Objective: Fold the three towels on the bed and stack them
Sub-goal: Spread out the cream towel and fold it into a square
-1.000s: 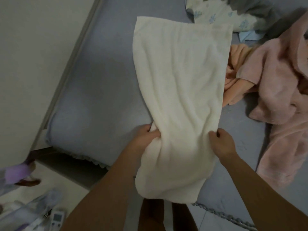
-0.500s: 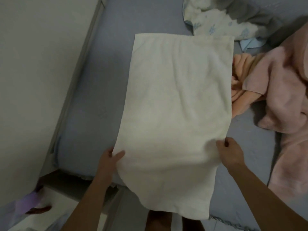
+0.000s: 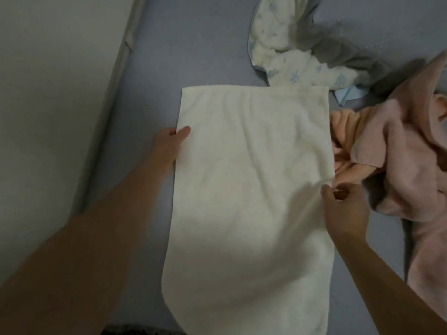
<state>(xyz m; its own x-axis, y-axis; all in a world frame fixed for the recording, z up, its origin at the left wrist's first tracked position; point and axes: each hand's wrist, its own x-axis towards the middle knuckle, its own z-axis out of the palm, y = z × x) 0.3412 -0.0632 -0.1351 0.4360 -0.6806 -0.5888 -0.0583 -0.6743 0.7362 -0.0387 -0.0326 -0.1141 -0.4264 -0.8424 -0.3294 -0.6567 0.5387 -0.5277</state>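
- The step in hand looks like the first towel: the white towel [image 3: 251,189] lies spread lengthwise on the bed [image 3: 150,68], its far edge square and flat, its near end hanging over the bed's near edge
- The left hand [image 3: 169,143] holds the towel's left edge, thumb on top of the cloth and the fingers hidden beneath, so its grip is on the towel
- The right hand [image 3: 343,209] pinches the right edge partway down, fingers curled on a small raised ridge of cloth
- The pink towel [image 3: 399,153] and the peach towel [image 3: 343,131] lie crumpled together just right of the white one, not yet folded; a printed cloth [image 3: 285,56] sits beyond its far edge
- The next move probably calls for bringing one edge or end across to meet the other, keeping corners matched so the fold lies square
- Against half a second ago, both hands have moved further up the side edges, the left much more, and the towel lies flatter on the bed; a second ago it was bunched between the hands
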